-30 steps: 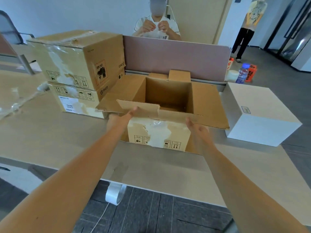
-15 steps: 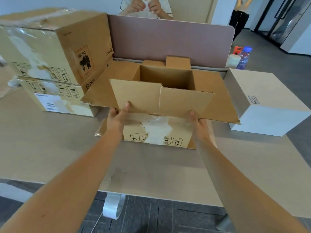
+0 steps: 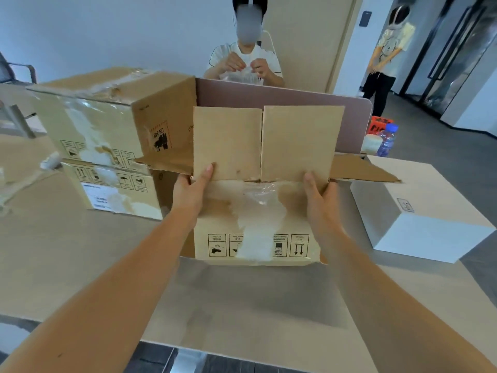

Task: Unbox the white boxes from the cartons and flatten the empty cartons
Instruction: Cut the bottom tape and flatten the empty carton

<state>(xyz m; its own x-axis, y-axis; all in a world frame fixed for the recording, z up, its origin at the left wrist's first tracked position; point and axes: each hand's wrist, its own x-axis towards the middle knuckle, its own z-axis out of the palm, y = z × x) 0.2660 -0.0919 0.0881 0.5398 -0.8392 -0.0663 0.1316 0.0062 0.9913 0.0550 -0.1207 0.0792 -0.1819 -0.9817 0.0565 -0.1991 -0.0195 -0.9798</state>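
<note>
Right now you have the empty carton (image 3: 255,224) in both hands over the table (image 3: 80,265), tipped so its printed near wall faces you, arrows pointing down, and two near flaps standing upright above it. Your left hand (image 3: 189,191) curls around the carton's left edge, thumb pressed on the left flap. Your right hand (image 3: 318,196) clasps the right edge the same way, fingers hidden behind.

Its long axis runs left to right, side flaps spread outward. The left side flap touches or nearly touches the stacked cartons (image 3: 113,141) left of it; the right one hangs over the white box (image 3: 419,208) just to the right.

Swinging or collapsing the carton here could snag a side flap and shove either neighbour. Torn tape (image 3: 258,211) on the near wall may also keep the seam from folding cleanly.
</note>
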